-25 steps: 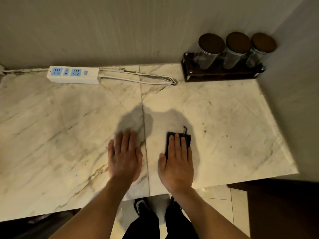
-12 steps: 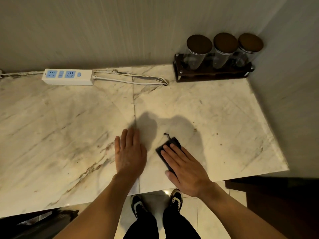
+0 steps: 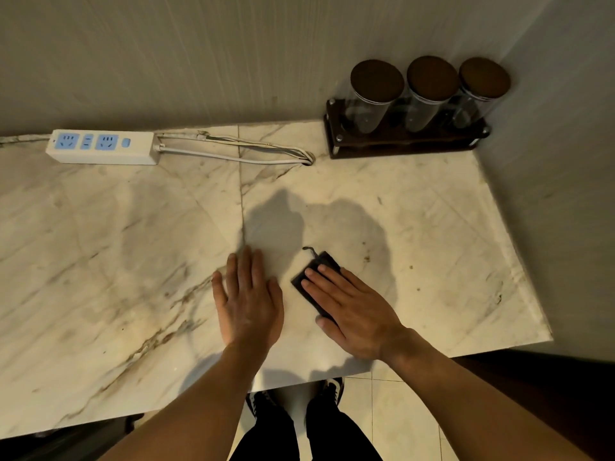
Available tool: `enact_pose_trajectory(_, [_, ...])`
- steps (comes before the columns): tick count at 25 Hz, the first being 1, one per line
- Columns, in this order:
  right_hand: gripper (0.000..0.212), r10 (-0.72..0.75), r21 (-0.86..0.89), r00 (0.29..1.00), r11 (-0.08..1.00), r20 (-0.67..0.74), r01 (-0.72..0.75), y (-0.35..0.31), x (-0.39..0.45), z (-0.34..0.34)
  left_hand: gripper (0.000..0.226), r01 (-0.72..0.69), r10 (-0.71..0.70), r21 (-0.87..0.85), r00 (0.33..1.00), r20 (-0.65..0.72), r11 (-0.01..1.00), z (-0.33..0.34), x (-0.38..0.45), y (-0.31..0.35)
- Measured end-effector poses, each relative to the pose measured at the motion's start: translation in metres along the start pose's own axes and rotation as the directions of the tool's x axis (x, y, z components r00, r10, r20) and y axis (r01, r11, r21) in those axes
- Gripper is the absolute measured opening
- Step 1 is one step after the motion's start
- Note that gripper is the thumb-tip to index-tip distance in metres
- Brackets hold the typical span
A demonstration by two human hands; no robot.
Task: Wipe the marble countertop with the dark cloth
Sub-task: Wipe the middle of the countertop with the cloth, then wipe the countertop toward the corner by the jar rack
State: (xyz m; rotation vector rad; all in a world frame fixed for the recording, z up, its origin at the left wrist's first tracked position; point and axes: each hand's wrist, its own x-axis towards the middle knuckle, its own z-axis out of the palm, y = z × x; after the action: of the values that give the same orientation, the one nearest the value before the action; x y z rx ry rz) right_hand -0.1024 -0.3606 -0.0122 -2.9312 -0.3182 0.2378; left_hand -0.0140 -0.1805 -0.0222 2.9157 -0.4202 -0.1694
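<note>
The veined marble countertop (image 3: 100, 261) fills a corner, with one white power strip (image 3: 103, 147) far left and three wood-lidded glass jars (image 3: 429, 94) on a dark rack far right. Your right hand (image 3: 349, 311) presses flat, fingers spread, on one small dark cloth (image 3: 309, 281) near the front edge. Your left hand (image 3: 249, 301) lies open on bare stone beside it.

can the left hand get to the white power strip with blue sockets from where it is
Probably yes: bare marble countertop lies between the left hand and the white power strip, with nothing in the way.

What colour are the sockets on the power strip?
Light blue, on a white power strip, seen in the head view.
</note>
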Motion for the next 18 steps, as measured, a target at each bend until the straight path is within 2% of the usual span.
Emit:
enact_pose_trajectory(11, [0.061, 0.05, 0.011, 0.998, 0.999, -0.039, -0.05, 0.032, 0.051, -0.013, 0.056, -0.004, 0.002, -0.037, 0.999, -0.053, 0.999, 0.0, 0.001, 0.001])
enact_pose_trajectory(18, [0.061, 0.145, 0.004, 0.987, 0.989, -0.07, -0.145, 0.044, 0.083, -0.021, 0.055, 0.011, -0.015, -0.054, 0.998, -0.062, 0.998, 0.0, 0.002, 0.002])
